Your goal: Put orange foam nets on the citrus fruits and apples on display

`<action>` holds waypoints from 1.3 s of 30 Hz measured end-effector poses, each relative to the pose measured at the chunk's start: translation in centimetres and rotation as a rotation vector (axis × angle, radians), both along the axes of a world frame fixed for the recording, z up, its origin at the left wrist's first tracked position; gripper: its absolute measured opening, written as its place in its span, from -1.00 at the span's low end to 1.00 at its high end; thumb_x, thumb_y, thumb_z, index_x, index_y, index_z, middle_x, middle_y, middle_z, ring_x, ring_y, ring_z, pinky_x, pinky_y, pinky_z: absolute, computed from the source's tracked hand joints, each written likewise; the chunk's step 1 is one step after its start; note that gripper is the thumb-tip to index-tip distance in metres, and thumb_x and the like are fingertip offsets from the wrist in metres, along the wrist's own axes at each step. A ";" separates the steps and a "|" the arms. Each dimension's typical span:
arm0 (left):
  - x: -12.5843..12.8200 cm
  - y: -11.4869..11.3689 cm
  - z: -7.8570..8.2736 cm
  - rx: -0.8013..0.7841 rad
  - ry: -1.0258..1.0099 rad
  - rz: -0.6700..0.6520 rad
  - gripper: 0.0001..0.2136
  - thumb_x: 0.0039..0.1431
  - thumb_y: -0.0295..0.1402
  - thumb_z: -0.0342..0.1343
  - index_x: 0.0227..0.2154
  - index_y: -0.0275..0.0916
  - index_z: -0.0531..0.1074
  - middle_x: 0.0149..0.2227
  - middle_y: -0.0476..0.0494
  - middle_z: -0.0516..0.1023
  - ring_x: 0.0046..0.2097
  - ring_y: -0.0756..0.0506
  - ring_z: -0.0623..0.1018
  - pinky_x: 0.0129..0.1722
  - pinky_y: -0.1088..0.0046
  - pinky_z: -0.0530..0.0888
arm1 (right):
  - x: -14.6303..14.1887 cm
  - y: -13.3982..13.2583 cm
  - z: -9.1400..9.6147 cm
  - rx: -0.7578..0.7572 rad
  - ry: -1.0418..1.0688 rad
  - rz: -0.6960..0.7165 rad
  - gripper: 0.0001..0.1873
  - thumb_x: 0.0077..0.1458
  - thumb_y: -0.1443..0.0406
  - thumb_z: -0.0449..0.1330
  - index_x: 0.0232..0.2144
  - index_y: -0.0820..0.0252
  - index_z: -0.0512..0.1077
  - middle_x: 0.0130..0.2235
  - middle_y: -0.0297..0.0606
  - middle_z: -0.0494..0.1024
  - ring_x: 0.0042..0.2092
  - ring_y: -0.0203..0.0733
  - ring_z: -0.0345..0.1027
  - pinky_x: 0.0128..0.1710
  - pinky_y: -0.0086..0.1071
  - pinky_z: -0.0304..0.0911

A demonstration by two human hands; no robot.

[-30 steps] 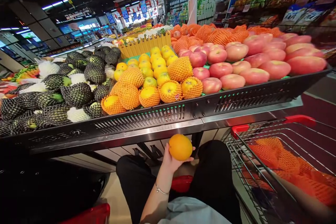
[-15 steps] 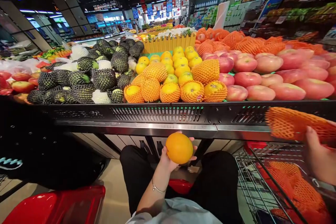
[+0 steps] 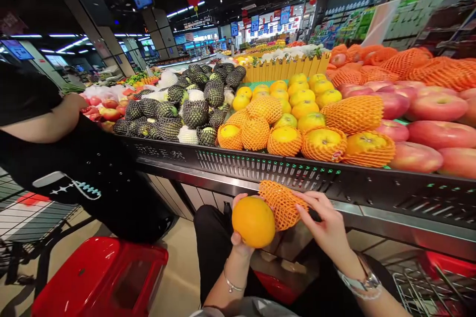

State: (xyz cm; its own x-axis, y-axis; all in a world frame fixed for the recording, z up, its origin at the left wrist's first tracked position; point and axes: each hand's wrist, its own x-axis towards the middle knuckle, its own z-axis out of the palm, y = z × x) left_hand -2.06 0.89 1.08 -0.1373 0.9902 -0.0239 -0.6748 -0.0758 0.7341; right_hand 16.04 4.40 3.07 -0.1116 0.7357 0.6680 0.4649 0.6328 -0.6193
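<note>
From where I stand, the person's left hand (image 3: 243, 250) cups a smooth, round, yellow-orange citrus fruit (image 3: 253, 221) from below and behind, thumb on the near side, so its weight seems to rest in the palm with the front uncovered. The right hand's (image 3: 329, 225) grip pinches an orange, diamond-meshed foam net sleeve (image 3: 282, 205) between thumb and fingers by its right end, probably to leave the other end loose beside the fruit; whether the two touch, I can't tell.

Both hands work above the lap, just this side of the counter's shiny steel edge (image 3: 226, 184). Behind it rises the slotted black plastic tray wall (image 3: 178, 152). Bare floor shows between the left knee and a glossy red plastic stool (image 3: 80, 277); a wire shopping trolley (image 3: 433, 290) crowds the right side.
</note>
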 end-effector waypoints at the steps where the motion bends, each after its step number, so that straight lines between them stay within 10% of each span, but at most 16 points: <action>1: -0.4 0.2 -0.1 0.030 0.016 0.056 0.02 -0.62 0.26 0.23 0.05 -0.13 0.33 0.05 -0.31 0.43 0.10 -0.48 0.39 0.01 0.02 0.44 | -0.1 0.0 -0.5 0.002 0.022 0.026 -0.75 0.20 0.28 0.09 -0.13 0.12 0.50 -0.17 -0.14 0.56 -0.14 -0.07 0.46 -0.14 -0.20 0.41; 9: -1.4 1.0 -1.3 0.225 0.045 0.093 -0.11 -0.44 0.12 0.30 0.07 -0.12 0.28 0.02 -0.28 0.41 0.06 -0.37 0.42 0.01 0.10 0.45 | -1.1 1.1 -2.6 -0.371 0.634 0.262 -0.68 -0.05 0.27 0.35 -0.37 0.07 0.23 -0.28 -0.33 0.54 -0.40 -0.29 0.49 -0.43 -0.50 0.39; 13: -1.5 1.0 -1.2 0.272 0.045 0.004 -0.09 -0.46 0.17 0.27 0.05 -0.14 0.27 0.01 -0.31 0.41 0.03 -0.39 0.43 -0.01 0.04 0.44 | -1.0 2.1 -2.4 -0.455 0.324 0.338 -0.70 0.09 0.15 0.21 -0.57 0.17 0.32 -0.56 -0.34 0.44 -0.52 -0.28 0.36 -0.53 -0.51 0.30; 20: -2.5 1.4 -1.4 0.250 0.081 -0.099 -0.13 -0.42 0.13 0.27 0.03 -0.13 0.24 -0.12 -0.26 0.47 -0.13 -0.26 0.49 -0.05 0.10 0.44 | -0.9 1.3 -1.6 -0.136 -0.027 0.384 -0.59 0.27 0.30 -0.06 -0.51 0.15 0.50 -0.36 -0.20 0.55 -0.26 -0.13 0.45 -0.14 -0.31 0.37; 25: -2.4 1.2 -1.9 0.294 0.051 -0.185 -0.27 -0.40 0.11 0.28 -0.10 -0.11 0.30 -0.14 -0.21 0.47 -0.16 -0.25 0.50 -0.06 0.06 0.44 | -0.9 1.5 -1.7 -0.232 -0.099 0.396 -0.72 0.21 0.33 0.03 -0.38 0.13 0.54 -0.25 -0.17 0.57 -0.17 -0.11 0.46 -0.14 -0.34 0.38; 32: -1.8 1.1 -2.0 0.271 0.112 0.015 -0.28 -0.33 0.14 0.24 -0.08 -0.15 0.33 -0.16 -0.24 0.46 -0.05 -0.30 0.47 0.00 0.10 0.42 | -0.8 2.0 -3.7 -0.194 -0.079 0.329 -0.58 0.28 0.25 -0.04 -0.50 0.17 0.51 -0.31 -0.18 0.59 -0.30 -0.14 0.45 -0.24 -0.35 0.39; 35: -2.3 1.1 -2.0 0.265 0.119 0.134 -0.30 -0.29 0.15 0.20 -0.06 -0.14 0.33 -0.14 -0.24 0.45 -0.02 -0.31 0.45 -0.02 0.12 0.43 | -0.8 1.9 -4.4 -0.183 -0.093 0.294 -0.57 0.31 0.19 -0.10 -0.29 0.15 0.55 -0.16 -0.13 0.59 -0.12 -0.07 0.45 -0.06 -0.24 0.37; 39: -3.5 1.0 -2.2 0.451 0.161 -0.070 -0.25 -0.39 0.20 0.23 -0.11 -0.13 0.34 -0.16 -0.25 0.48 -0.10 -0.31 0.48 -0.09 0.07 0.43 | -1.5 1.1 -5.2 -0.241 -0.112 0.342 -0.57 0.32 0.17 -0.10 -0.03 0.15 0.49 0.01 -0.09 0.52 0.08 -0.04 0.35 0.13 -0.15 0.27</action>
State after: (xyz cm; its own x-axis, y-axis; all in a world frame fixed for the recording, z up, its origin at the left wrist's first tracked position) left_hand -5.61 1.87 -1.12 -0.0369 0.9040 0.4260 -0.5697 -0.3693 0.7342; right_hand 14.56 5.48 -2.16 -0.4378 0.7776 0.4513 0.3263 0.6052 -0.7262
